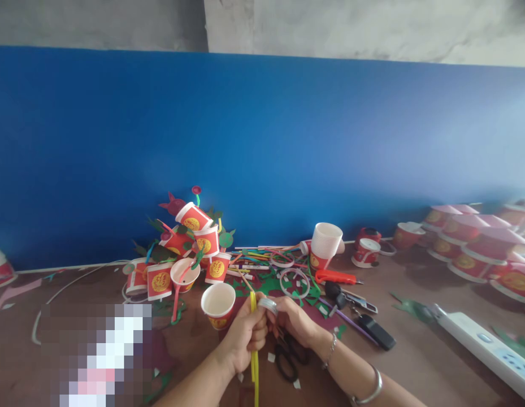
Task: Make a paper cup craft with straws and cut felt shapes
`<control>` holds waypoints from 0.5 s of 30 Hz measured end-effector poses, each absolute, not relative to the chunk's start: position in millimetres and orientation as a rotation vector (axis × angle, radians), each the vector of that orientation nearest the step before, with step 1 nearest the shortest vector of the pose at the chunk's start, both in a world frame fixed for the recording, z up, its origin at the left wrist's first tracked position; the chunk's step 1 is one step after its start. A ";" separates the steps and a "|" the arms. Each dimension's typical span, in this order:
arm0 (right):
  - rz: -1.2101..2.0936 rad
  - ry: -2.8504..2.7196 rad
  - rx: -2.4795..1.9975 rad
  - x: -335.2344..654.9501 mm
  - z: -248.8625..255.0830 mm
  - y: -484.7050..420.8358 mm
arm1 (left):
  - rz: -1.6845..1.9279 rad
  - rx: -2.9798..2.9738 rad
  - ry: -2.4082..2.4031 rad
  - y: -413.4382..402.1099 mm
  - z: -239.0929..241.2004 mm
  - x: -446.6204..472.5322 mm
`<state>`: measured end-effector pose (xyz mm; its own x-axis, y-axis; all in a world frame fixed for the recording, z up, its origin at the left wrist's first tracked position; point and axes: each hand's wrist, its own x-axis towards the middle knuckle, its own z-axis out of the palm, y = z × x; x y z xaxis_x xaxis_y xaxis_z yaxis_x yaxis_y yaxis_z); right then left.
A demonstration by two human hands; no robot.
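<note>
Over the brown table (198, 364), at the middle of the view, the left hand (248, 330) is closed in a fist around yellow straws (255, 370), which stick up above the thumb and hang down below the fingers. Just beside it, the right hand (296, 321) grips a small roll of tape (268, 306) at the fingertips; the roll sits close to the straws — whether it touches them I cannot tell. Beneath the right hand lie scissors (286, 363) with black handles, partly hidden by the fingers.

Left of the hands a paper cup (218, 302) stands upright, mouth up. Behind it rises a pile of red cups (159, 281), some tilted, with straws and green paper pieces among them. Beyond the hands lie clear rings (295, 297) and green scraps (264, 285). To the right are a red-handled tool (336, 276), a black key fob (376, 332) and — farther out — a white power strip (474, 339).
</note>
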<state>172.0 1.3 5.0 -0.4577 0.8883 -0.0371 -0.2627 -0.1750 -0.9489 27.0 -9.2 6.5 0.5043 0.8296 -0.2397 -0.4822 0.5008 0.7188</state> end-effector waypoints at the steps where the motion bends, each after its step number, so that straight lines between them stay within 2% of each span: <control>1: 1.752 -1.252 -0.805 172.2 4.7 1.4 | 0.851 0.633 0.626 -9.4 6.7 27.0; 15: 1.830 -1.178 -0.710 172.1 3.2 0.7 | 0.838 0.667 0.614 -9.3 10.6 25.7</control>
